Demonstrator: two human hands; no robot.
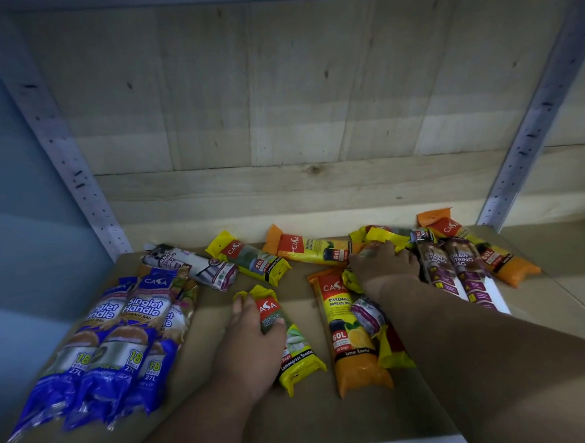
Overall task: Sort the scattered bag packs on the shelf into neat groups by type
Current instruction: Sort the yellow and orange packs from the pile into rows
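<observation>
Two hands of mine are down on the shelf [313, 422] among the bag packs. Nearest me, at about six o'clock, my left hand [254, 340] grasps a yellow lemongrass pack [291, 344], thumb curled over its label and fingers along its far side; the pack lies flat, pointing from eleven toward five. Just beside it toward three o'clock lies an orange lemon pack [347, 334], lengthwise, with a small purple roll [368, 312] resting against its right edge under my right forearm. Out at nine o'clock three blue singlet-handle packs [120, 338] lie side by side, touching, all slanted the same way. Farther in, at one o'clock, my right hand [382, 260] reaches over the pile and closes its fingers on a yellow pack [386, 236] at the back. To the right of that hand lie two brown drawstring packs [455, 266], side by side, and an orange pack [484, 247] behind them. Along the back, from eleven to twelve o'clock, sit a white drawstring pack [191, 265], another yellow pack [252, 258] and another orange-ended pack [306, 248], near the wooden back wall [293, 84].
</observation>
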